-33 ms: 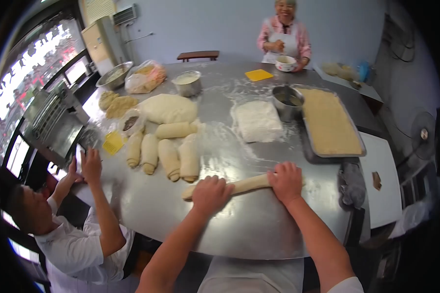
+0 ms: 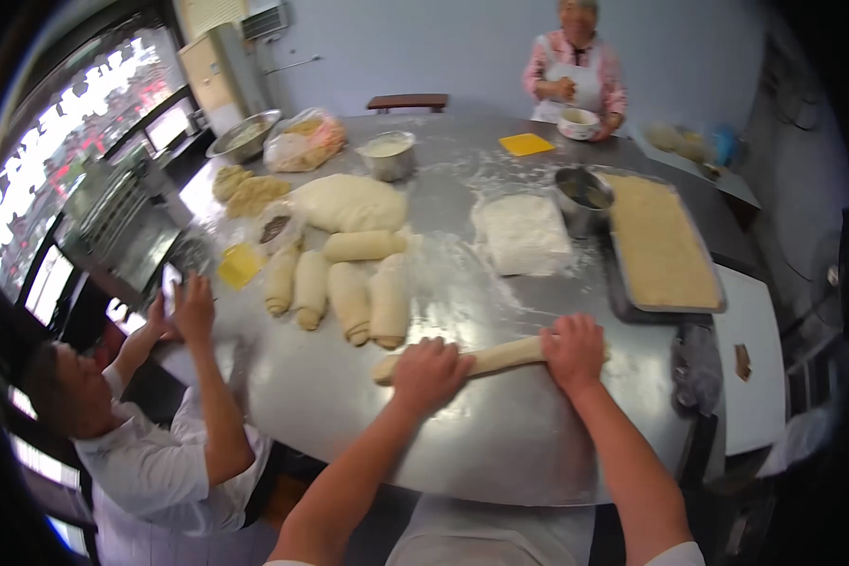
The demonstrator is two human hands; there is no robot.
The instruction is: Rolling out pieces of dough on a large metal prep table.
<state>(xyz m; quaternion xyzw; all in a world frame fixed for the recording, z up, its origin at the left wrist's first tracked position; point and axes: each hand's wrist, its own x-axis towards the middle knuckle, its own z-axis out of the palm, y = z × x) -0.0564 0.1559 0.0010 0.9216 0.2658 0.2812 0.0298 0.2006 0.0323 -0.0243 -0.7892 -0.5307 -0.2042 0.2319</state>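
A long pale dough rope (image 2: 505, 356) lies across the near part of the steel table. My left hand (image 2: 429, 370) grips it close to its left end, fingers curled over the top. Near the other end, my right hand (image 2: 574, 349) is wrapped over the dough, and only a short tip shows beyond it. What lies beneath both palms is hidden. Beyond my left hand, several rolled dough pieces (image 2: 349, 300) stand side by side, with one dough roll (image 2: 363, 246) lying crosswise behind them. A large dough mound (image 2: 351, 203) rests farther back.
Right of centre sit a floured white slab (image 2: 524, 236), a metal pot (image 2: 583, 200) and a tray of yellowish dough (image 2: 665, 245). A seated person (image 2: 160, 443) holds a phone at left. Another person (image 2: 575, 80) stands across the table (image 2: 500, 443) with a bowl (image 2: 577, 124).
The whole scene has shifted slightly to the right in the picture. My hands keep their places on the dough rope, with no clear movement along it.
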